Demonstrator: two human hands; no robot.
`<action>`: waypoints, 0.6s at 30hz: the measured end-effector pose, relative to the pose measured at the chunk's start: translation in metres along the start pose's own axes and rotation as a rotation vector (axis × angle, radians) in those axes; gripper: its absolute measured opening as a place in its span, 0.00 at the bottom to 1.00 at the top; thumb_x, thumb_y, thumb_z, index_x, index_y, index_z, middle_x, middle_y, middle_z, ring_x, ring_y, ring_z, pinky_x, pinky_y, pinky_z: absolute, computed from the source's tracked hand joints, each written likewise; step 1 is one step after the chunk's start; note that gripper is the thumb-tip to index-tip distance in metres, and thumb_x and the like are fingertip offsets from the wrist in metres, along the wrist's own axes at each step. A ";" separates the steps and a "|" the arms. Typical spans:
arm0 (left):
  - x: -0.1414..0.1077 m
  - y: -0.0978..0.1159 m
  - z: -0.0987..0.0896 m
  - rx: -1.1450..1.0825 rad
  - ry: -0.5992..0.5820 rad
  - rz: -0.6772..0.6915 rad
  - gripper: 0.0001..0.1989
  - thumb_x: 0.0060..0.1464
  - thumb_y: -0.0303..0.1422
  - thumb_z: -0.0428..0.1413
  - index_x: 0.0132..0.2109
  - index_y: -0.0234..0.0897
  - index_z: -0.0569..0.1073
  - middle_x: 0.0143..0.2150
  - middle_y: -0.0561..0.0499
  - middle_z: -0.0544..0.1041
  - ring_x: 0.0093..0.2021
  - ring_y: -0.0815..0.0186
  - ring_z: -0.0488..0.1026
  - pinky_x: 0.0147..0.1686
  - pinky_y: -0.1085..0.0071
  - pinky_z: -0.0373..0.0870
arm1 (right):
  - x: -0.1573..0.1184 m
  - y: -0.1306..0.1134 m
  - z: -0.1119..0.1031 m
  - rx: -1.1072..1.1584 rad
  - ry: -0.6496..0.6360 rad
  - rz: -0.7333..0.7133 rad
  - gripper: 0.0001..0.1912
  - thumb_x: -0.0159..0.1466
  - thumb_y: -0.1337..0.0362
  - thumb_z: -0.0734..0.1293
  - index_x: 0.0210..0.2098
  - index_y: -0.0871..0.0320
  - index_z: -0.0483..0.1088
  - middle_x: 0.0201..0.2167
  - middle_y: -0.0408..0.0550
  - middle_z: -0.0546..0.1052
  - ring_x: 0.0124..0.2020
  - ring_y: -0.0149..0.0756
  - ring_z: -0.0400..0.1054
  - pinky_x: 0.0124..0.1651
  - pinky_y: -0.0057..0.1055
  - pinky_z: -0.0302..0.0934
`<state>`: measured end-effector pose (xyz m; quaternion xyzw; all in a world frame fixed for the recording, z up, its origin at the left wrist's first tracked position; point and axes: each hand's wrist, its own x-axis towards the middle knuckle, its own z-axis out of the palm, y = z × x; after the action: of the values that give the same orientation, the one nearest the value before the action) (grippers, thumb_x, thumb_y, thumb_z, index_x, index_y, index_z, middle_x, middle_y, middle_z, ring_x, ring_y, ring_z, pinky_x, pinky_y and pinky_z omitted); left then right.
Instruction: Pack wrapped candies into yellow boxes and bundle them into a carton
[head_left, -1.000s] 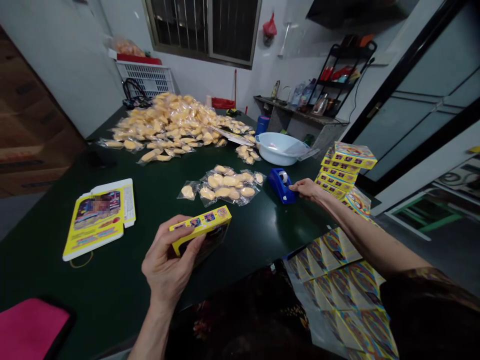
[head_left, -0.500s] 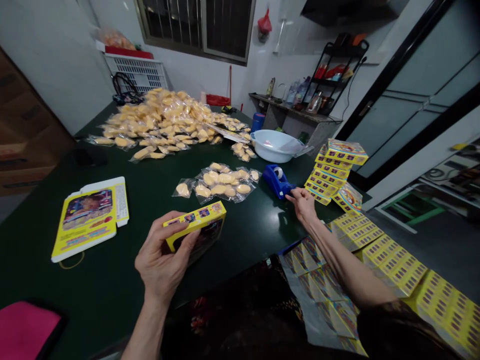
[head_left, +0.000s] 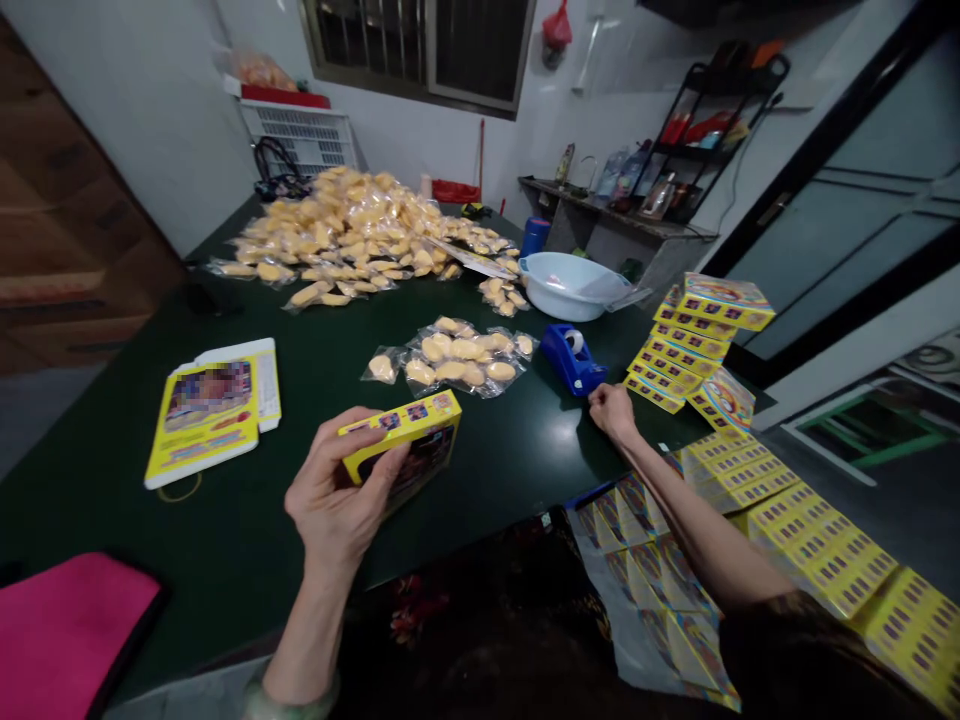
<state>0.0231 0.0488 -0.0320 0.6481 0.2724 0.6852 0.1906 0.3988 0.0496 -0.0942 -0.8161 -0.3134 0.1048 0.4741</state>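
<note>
Head view: above the table (head_left: 247, 560), by its near edge, the left hand (head_left: 337, 500) clamps a yellow box (head_left: 409, 430) between thumb and fingers, likely steadying it. The right hand (head_left: 613, 410), fingers curled together, is at the tape dispenser (head_left: 568, 362), seemingly placed toward the right edge for reach; what they pinch I cannot tell.

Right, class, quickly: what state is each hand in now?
Left hand: closed, holding a yellow box.
Right hand: fingers curled near the blue tape dispenser; whether it holds anything cannot be told.
</note>
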 end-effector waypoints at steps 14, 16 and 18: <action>-0.003 0.000 0.001 -0.003 -0.006 -0.040 0.11 0.46 0.24 0.64 0.37 0.37 0.74 0.42 0.49 0.76 0.44 0.66 0.75 0.40 0.69 0.74 | -0.139 -0.059 -0.006 0.317 -0.302 -0.332 0.14 0.63 0.53 0.61 0.28 0.57 0.66 0.19 0.38 0.66 0.20 0.27 0.59 0.25 0.26 0.56; -0.004 -0.001 0.002 -0.012 -0.004 -0.039 0.11 0.46 0.23 0.64 0.38 0.38 0.74 0.42 0.49 0.76 0.45 0.66 0.74 0.41 0.69 0.73 | -0.171 -0.092 -0.004 0.497 -0.468 -0.439 0.11 0.66 0.59 0.61 0.29 0.57 0.67 0.20 0.38 0.67 0.21 0.25 0.60 0.25 0.24 0.56; -0.005 -0.001 0.002 -0.009 -0.006 -0.044 0.12 0.46 0.23 0.64 0.38 0.38 0.74 0.42 0.49 0.75 0.46 0.65 0.74 0.42 0.68 0.73 | -0.196 -0.122 0.000 0.663 -0.587 -0.501 0.08 0.66 0.62 0.61 0.31 0.57 0.68 0.21 0.38 0.69 0.19 0.23 0.60 0.23 0.22 0.55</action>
<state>0.0257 0.0467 -0.0359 0.6431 0.2828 0.6802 0.2092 0.1948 -0.0268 -0.0164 -0.4577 -0.5693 0.3066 0.6102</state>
